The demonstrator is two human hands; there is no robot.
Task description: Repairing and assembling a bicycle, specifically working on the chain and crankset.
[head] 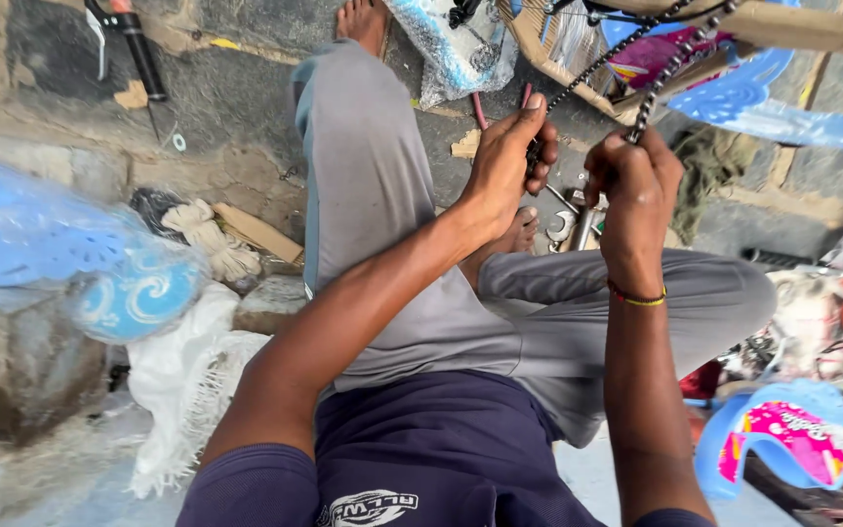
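I sit on the ground with grey trousers and my legs stretched out. My left hand (pixel 502 161) grips a black bicycle chain (pixel 605 60) that runs up to the top right. My right hand (pixel 634 185) is closed on a second run of the same chain (pixel 673 70), close beside the left hand. Both hands hang above my bent right leg. A red and yellow thread band circles my right wrist (pixel 636 297). Metal tools (pixel 570 226) lie on the ground just below the hands, partly hidden by them.
A blue plastic seat in clear wrap (pixel 70 254) sits at left, white cloth (pixel 187 376) beside it. A black pump (pixel 139 49) lies at top left. Cardboard box (pixel 558 49) and blue plastic parts (pixel 743 93) are at top right; a pink and blue part (pixel 782 439) at lower right.
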